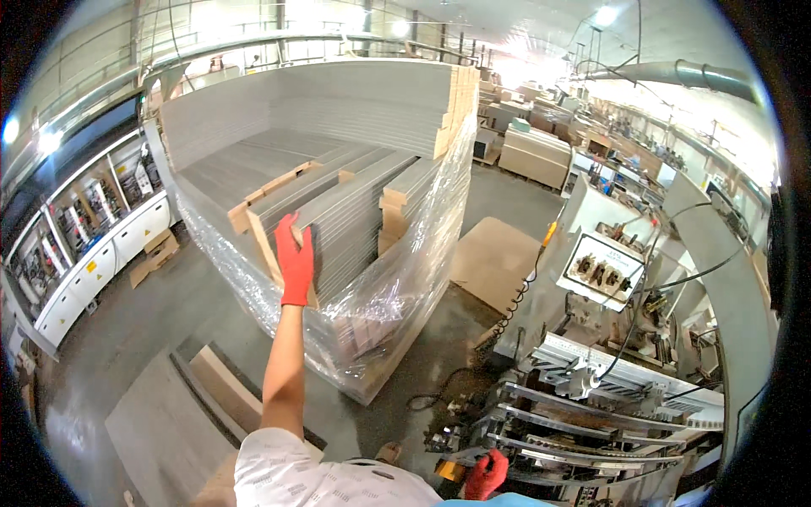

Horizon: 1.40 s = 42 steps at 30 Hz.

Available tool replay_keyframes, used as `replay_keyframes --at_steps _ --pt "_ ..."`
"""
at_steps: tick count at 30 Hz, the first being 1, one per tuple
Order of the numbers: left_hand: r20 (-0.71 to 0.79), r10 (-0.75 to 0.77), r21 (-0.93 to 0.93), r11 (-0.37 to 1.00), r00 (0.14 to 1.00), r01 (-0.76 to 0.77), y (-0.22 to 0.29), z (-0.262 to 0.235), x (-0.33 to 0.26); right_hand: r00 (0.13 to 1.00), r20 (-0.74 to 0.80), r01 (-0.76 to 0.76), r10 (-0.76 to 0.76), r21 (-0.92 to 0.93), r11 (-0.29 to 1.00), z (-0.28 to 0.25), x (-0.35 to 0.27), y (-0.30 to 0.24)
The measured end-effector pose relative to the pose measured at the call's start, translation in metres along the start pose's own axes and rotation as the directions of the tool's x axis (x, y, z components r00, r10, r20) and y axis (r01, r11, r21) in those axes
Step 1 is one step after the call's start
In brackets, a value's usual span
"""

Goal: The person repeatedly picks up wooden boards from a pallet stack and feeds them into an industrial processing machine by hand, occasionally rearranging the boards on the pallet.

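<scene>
My left hand (296, 262), in a red glove, reaches forward to a large stack of grey boards (346, 203). Its fingers are closed over the near end of a board with a pale raw edge (263, 245). Clear plastic wrap (405, 287) hangs loose around the stack's lower sides. Far to the right and close to my body, my right hand (487, 475), also red-gloved, is curled beside the rails of a machine (583, 431). What its fingers hold, if anything, is hidden.
Several long panels (169, 422) lie on the floor at the lower left. Behind them stands a white machine (110, 245) with an open front. A brown sheet (494, 262) lies right of the stack. A coiled cable (511, 313) hangs by the control box (601, 270).
</scene>
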<state>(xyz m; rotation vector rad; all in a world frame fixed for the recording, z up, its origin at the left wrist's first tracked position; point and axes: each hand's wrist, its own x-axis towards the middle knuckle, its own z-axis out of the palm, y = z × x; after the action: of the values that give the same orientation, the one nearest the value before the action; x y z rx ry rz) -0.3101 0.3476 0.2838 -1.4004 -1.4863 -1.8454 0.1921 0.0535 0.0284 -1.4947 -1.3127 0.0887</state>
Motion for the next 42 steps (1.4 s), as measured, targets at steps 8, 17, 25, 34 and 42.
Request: replay_keyframes --at_steps 8,17,25,34,42 --pt "-0.049 -0.044 0.036 0.998 0.998 0.045 -0.006 0.003 -0.005 0.969 0.098 0.204 -0.228 0.21 0.956 0.103 0.107 -0.096" --pt "-0.014 -0.054 0.031 0.998 0.998 0.054 -0.003 0.006 -0.007 0.934 0.181 0.204 -0.307 0.435 0.877 0.22 0.244 -0.168" --pt "0.008 -0.124 0.087 0.989 0.992 0.123 -0.014 0.002 -0.018 0.877 0.183 0.309 -0.444 0.493 0.813 0.298 0.387 -0.237" --pt "-0.089 -0.238 0.093 0.965 0.967 0.246 -0.015 0.001 -0.033 0.931 0.041 0.291 -0.362 0.518 0.805 0.406 0.537 -0.247" --pt "-0.198 -0.207 0.136 0.962 0.958 0.236 -0.009 -0.001 -0.039 0.915 0.107 0.31 -0.389 0.428 0.849 0.472 0.549 -0.254"
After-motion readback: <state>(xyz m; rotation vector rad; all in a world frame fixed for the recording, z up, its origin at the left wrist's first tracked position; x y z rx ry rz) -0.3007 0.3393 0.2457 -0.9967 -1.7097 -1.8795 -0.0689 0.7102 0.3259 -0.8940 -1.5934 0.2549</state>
